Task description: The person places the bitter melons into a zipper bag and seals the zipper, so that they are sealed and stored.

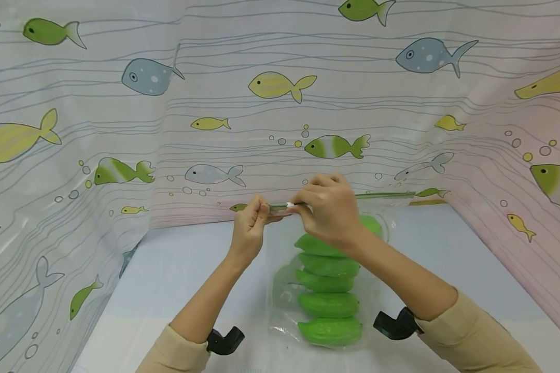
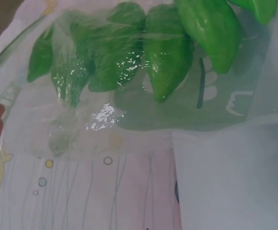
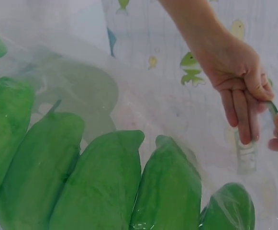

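A large clear plastic bag [image 1: 282,311] hangs and lies in front of me, with several green, mango-shaped fruits [image 1: 331,304] stacked in a column inside. Its top edge carries a thin green zip strip [image 1: 385,195]. My left hand [image 1: 249,228] pinches the left end of that strip between thumb and fingers. Close beside it, my right hand [image 1: 329,210] pinches the strip at a small white slider [image 1: 290,205]. From the right wrist, the left hand [image 3: 239,81] shows thumb against forefinger, other fingers hanging straighter. The fruits [image 2: 165,52] show through the film in the left wrist view.
A white table [image 1: 182,280] lies under the bag. Fish-printed sheeting [image 1: 205,150] rises behind the table and along both sides. A black wrist mount [image 1: 226,340] sits at the left cuff, another black mount [image 1: 395,324] at the right cuff.
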Demonstrator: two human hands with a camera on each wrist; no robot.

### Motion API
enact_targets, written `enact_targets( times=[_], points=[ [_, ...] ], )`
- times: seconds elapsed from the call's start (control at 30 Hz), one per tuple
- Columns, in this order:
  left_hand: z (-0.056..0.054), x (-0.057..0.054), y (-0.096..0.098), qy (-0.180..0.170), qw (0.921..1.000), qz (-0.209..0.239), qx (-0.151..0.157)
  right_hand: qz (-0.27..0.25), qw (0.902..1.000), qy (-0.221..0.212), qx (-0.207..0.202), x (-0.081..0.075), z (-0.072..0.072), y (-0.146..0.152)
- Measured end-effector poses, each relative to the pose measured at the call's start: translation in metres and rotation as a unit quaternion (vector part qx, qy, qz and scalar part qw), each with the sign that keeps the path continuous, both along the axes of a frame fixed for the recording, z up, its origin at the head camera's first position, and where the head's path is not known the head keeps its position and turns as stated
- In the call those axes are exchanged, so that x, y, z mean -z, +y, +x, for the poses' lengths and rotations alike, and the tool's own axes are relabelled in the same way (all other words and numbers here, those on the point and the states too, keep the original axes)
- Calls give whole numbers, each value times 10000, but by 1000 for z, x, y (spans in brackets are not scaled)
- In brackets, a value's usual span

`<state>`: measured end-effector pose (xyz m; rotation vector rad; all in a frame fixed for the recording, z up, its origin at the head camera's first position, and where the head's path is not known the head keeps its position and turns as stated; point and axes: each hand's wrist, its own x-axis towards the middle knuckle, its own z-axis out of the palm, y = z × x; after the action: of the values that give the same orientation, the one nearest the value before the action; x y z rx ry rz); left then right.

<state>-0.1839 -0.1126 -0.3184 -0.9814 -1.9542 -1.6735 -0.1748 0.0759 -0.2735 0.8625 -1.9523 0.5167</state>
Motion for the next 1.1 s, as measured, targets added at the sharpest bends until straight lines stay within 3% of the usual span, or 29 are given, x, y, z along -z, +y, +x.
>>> enact_targets(
  times=[0.37,1.1],
  points=[
    [3,-1,-1,-131,9999,8,-84,-112,9996,258,91,4,-2,16],
    [4,3,-5,131,9995,-43,-297,-178,9989,377,215,10,-3,44]
  ],
)
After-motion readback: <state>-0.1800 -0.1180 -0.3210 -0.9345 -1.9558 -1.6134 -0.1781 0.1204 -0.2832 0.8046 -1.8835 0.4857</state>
